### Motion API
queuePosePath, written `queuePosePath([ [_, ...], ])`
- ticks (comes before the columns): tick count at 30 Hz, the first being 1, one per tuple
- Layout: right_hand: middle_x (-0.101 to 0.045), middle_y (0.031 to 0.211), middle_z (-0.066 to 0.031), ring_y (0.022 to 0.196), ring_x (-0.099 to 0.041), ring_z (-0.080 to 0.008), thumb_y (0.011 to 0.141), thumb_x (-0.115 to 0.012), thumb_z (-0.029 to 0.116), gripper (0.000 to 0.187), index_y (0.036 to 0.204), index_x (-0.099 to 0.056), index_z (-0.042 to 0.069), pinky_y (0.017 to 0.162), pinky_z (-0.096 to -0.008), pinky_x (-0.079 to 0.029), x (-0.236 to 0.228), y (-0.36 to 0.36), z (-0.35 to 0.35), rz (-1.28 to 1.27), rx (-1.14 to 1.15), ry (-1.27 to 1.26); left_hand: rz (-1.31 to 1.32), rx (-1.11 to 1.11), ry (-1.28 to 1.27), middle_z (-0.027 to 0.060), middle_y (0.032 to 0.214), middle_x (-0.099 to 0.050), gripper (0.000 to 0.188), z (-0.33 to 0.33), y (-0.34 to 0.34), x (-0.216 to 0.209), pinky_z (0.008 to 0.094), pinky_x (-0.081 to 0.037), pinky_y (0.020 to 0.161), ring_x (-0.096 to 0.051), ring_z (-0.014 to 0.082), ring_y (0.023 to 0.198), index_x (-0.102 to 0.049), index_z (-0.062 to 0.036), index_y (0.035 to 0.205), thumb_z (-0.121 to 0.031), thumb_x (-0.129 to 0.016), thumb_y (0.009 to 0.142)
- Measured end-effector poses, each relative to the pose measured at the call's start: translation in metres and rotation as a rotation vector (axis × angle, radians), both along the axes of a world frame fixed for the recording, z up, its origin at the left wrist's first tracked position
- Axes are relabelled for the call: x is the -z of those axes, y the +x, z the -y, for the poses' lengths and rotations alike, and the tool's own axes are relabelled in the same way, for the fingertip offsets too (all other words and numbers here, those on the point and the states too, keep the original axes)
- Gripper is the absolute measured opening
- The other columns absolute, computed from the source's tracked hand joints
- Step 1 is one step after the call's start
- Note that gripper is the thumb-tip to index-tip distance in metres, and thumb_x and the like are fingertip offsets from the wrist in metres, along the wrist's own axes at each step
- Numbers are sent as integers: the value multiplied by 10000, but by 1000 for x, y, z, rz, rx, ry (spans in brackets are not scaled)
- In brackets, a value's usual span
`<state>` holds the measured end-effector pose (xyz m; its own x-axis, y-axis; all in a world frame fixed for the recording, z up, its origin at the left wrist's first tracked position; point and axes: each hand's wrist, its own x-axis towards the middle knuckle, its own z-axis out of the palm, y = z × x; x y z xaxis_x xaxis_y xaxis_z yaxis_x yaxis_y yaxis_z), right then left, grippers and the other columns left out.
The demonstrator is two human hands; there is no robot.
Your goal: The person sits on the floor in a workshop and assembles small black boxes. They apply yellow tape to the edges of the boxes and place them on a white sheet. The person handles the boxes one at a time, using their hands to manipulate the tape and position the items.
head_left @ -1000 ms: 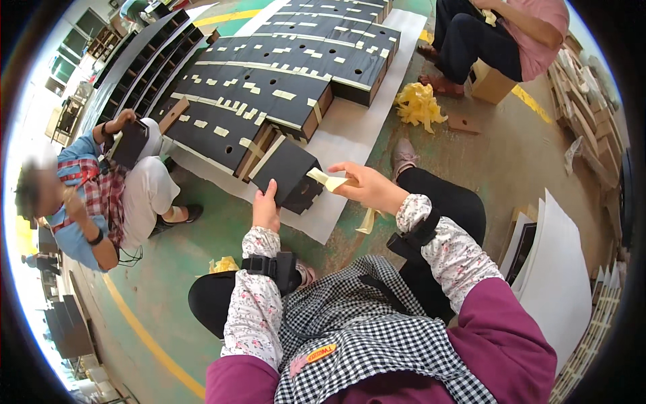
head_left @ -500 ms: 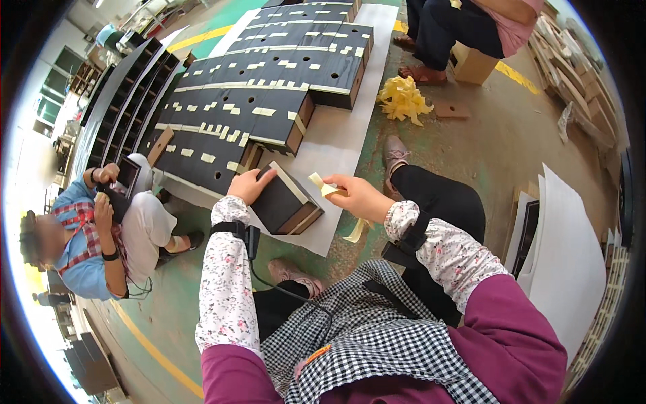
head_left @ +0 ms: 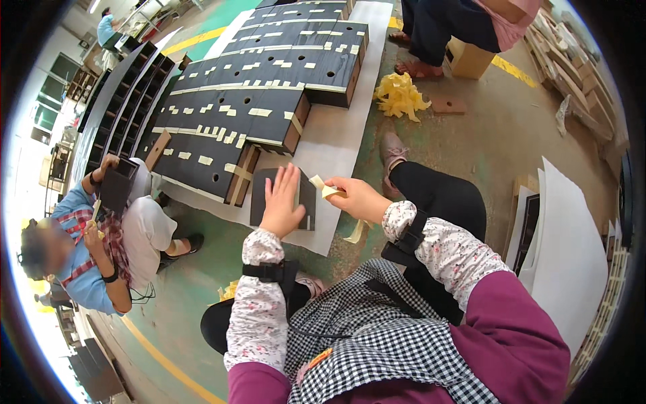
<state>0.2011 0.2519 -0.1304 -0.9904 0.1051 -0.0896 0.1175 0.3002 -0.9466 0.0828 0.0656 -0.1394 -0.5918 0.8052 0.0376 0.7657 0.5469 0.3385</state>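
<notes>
My left hand [head_left: 280, 207] lies with its fingers stretched out over a black box [head_left: 258, 197]. The hand seems to rest on the box's dark face, though contact is hard to judge, and it hides part of that face. Close by on the right, my right hand [head_left: 363, 199] pinches a pale yellow strip of masking tape [head_left: 317, 182], which sticks out past the fingertips toward the box. Another curled tape strip [head_left: 356, 232] is below my right hand, near the edge of the white sheet [head_left: 326, 222].
Rows of black boxes [head_left: 269, 123] with tape pieces stand beyond on the sheet. A heap of crumpled tape [head_left: 400, 96] and a brown board [head_left: 449, 106] lie on the floor. A co-worker [head_left: 87, 249] squats at left holding a dark box; another person [head_left: 451, 34] sits at the upper right.
My left hand has let go of the box's edge and moved right, now spread over it. The box has turned from tilted to showing one dark face. My right hand keeps the tape.
</notes>
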Motion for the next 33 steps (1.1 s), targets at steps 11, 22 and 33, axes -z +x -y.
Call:
queuePosePath([
  [11, -632, 887, -162, 792, -615, -279, 807, -540, 212, 340, 1089, -562, 23, 714, -341, -473, 14, 6, 4, 41, -46, 43, -23, -228, 485, 52, 1008, -585, 239, 0, 14, 5, 370, -370, 864, -526, 246, 972, -614, -102, 926, -191, -696, 720],
  [22, -632, 892, -171, 793, -617, -294, 810, -535, 230, 359, 1097, -557, 16, 700, -359, -477, 14, 9, 8, 63, -66, 89, -132, -270, 491, 69, 882, -553, 164, -4, 23, 6, 365, -395, 774, -514, 253, 861, -621, -79, 854, -154, -695, 728],
  [33, -632, 888, -155, 768, -616, -272, 801, -526, 180, 360, 1142, -547, 64, 693, -342, -477, 15, 9, 6, 39, -20, 13, -165, -223, 399, 66, 941, -520, 183, -4, 19, 12, 389, -370, 786, -496, 263, 887, -571, -101, 861, -178, -675, 731],
])
